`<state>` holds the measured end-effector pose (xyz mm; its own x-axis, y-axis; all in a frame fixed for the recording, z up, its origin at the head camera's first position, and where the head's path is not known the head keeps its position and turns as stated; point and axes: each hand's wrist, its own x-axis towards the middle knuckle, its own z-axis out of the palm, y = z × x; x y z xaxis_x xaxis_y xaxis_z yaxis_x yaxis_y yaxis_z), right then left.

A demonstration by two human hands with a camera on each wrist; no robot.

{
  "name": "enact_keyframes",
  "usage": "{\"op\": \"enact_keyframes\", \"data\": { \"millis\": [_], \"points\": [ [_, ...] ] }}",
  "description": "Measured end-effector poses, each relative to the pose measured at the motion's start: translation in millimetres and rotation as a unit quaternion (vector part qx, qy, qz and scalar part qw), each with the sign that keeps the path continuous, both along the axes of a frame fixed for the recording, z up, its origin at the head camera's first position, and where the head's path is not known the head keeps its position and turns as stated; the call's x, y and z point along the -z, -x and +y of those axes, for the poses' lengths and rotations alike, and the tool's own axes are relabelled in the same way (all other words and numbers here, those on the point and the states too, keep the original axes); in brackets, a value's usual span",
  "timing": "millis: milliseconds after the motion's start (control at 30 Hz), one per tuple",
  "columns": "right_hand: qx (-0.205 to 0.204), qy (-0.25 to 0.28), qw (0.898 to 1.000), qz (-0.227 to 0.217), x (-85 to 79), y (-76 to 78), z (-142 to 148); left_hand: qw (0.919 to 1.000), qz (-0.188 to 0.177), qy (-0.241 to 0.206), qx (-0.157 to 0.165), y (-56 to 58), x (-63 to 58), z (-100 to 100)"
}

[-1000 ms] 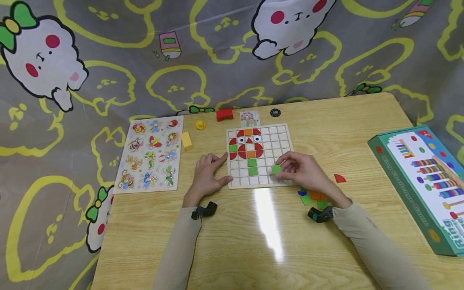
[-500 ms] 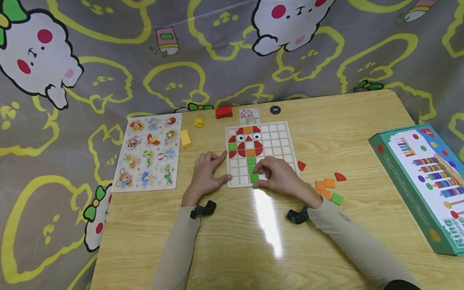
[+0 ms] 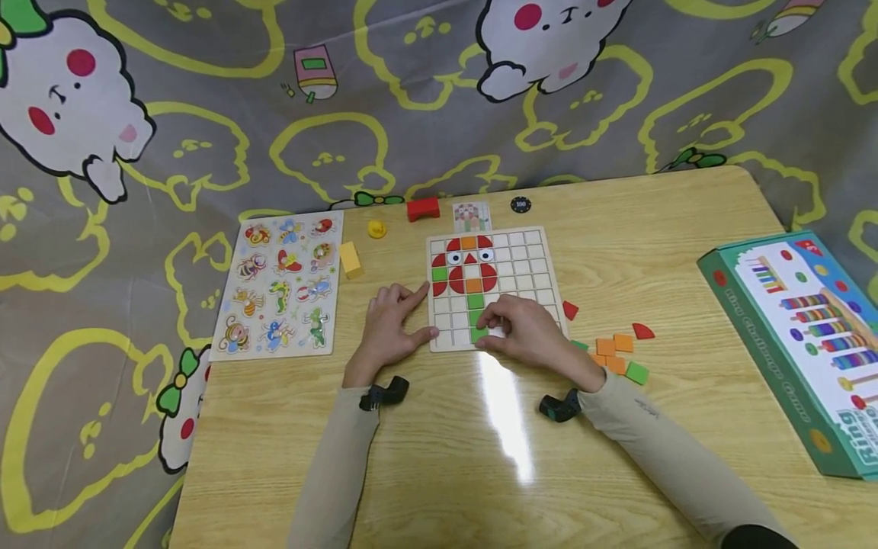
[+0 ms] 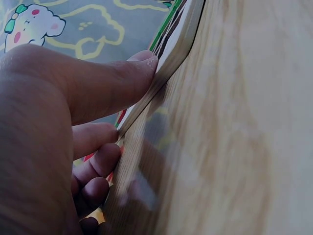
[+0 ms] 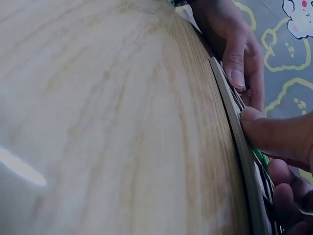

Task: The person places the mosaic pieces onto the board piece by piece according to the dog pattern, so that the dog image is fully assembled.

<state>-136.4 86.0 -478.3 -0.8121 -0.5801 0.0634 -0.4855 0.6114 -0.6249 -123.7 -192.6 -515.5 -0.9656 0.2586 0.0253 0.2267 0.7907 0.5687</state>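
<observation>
A wooden grid board (image 3: 524, 284) carries red rounded pieces, eye pieces, orange squares and a column of green squares. My right hand (image 3: 524, 328) reaches over its lower half, thumb and index finger at the lowest green square tile (image 3: 476, 335) of that column. In the right wrist view the thumb (image 5: 259, 125) lies over green at the board's near edge, the other fingers curled beyond. My left hand (image 3: 391, 328) rests at the board's left side, thumb and index finger spread along the edge; in the left wrist view its thumb (image 4: 132, 81) touches the rim.
Loose orange tiles (image 3: 615, 366), a green tile (image 3: 637, 373) and red pieces (image 3: 643, 331) lie right of the board. An insect puzzle board (image 3: 277, 286) stands left, a game box (image 3: 789, 351) right. A picture card (image 3: 472, 216), red block (image 3: 423, 209) and black chip (image 3: 520, 204) sit behind.
My right hand has moved left with a green square tile, from the board's right part to the bottom of the green column, and stays there. My left hand keeps its place.
</observation>
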Motion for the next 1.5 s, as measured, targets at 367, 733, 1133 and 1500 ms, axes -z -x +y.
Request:
{"op": "enact_keyframes", "data": {
  "millis": [367,733,1133,1500],
  "points": [
    [0.033,0.032,0.998,-0.035,-20.5,9.7,82,1.0,0.002,0.003,0.005,1.3,1.0,3],
    [0.034,-0.067,0.995,-0.058,-24.3,-9.9,164,0.9999,-0.003,0.01,0.0,-2.2,-2.5,-2],
    [0.012,-0.095,0.995,-0.041,-26.3,-8.1,158,1.0,-0.003,0.007,0.0,-1.9,-1.3,2],
    [0.042,-0.079,0.989,-0.115,-28.0,-2.2,156,0.9999,-0.011,0.004,-0.004,-1.3,-4.6,2]
  ]
}}
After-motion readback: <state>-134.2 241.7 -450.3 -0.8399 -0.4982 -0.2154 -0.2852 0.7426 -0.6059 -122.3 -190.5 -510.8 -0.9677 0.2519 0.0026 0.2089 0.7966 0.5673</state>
